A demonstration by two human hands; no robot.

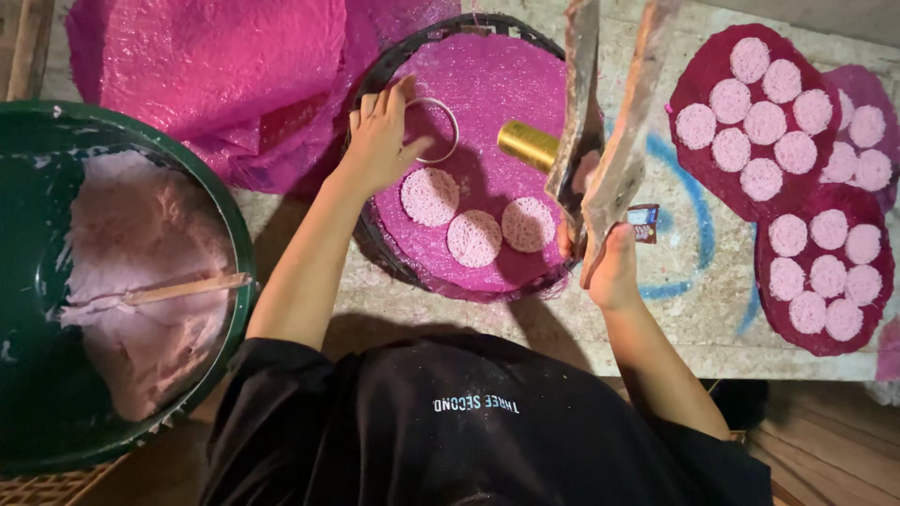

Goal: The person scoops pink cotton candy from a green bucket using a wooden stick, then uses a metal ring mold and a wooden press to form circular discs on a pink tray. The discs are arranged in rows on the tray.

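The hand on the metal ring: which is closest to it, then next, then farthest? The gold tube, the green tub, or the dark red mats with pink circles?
From the left hand:
1. Gold tube, just right on the pink mat.
2. Green tub, far left.
3. Dark red mats, far right.

1. A round tray [375, 245] sits at the centre of the frame on the bench [656, 323], with a mat [506, 84] lying in it.
2. Three discs [475, 237] lie in a row on the mat's lower part; a metal ring [454, 120] lies above them, under the left hand [380, 141].
3. A basin [234, 234] fills the left edge, with dough [141, 272] and a stick [183, 290] in it.
4. Stacked mats [216, 75] lie at upper left.
5. Two sheets loaded with discs [764, 122] lie at right.
6. The right hand [614, 272] holds flat tools [600, 141] upright, right of the tray.
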